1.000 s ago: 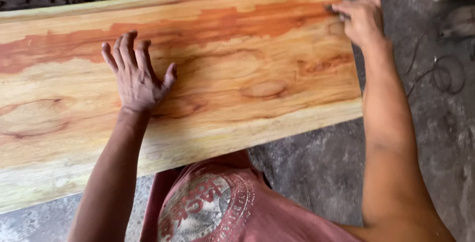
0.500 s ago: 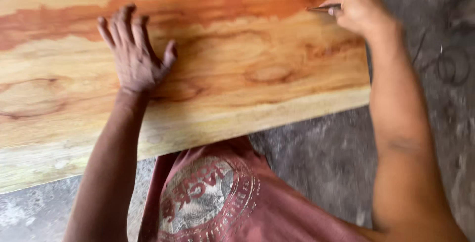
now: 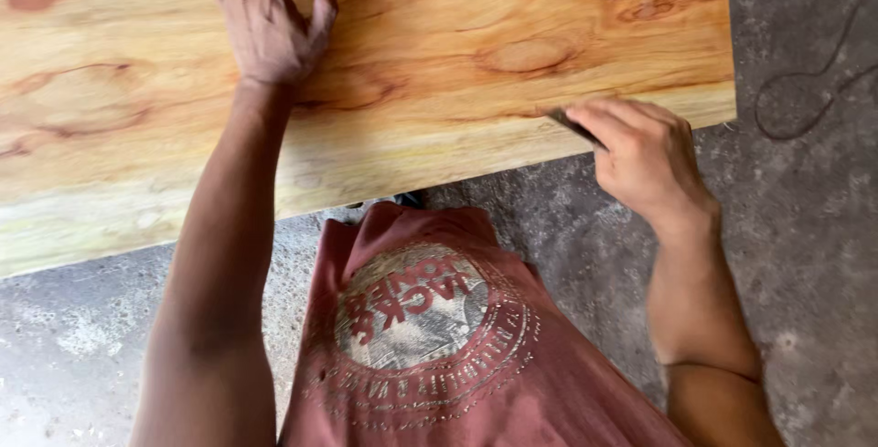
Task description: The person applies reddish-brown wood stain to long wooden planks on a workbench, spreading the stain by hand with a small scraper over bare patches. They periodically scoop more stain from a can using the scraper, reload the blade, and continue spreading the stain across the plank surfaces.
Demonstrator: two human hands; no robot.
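The left hand (image 3: 270,17) lay flat and open, palm down with fingers spread, on the wooden board (image 3: 439,72) well in from its near edge. The right hand (image 3: 640,150) was closed around a thin dark tool (image 3: 572,125), only the tip of which showed past the fingers; what kind of tool it was could not be told. That tip rested on the board just by its near edge, close to the near right corner.

The board, a wide slab with orange and yellow grain and several knots, lay across the top of the view above a grey concrete floor (image 3: 805,255). A thin dark cord (image 3: 805,100) lay looped on the floor just beyond the board's right end. The person's reddish printed shirt (image 3: 430,337) filled the lower middle, and nothing stood between either hand and the wood.

Half a second before, the right hand and tool had been at the board's far edge near the far right corner; they had since come across to the near edge. The left hand had stayed flat in about the same spot.
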